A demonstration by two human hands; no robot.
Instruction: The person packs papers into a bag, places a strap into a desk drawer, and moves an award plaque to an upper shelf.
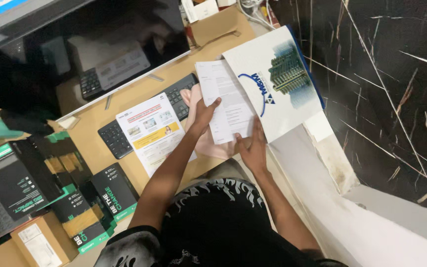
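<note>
The right hand (pixel 254 151) pinches the lower edge of a white sheet (pixel 225 101) – the left hand (pixel 203 112) grips its left side. It sits above the surface (pixel 92 123), overlapping a white folder (pixel 277 84), beside a keyboard (pixel 119 138) and leaflet (pixel 153 131).

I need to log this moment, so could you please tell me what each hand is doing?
Left hand: shut on the white printed sheet.
Right hand: fingers on the sheet's lower edge.
</note>
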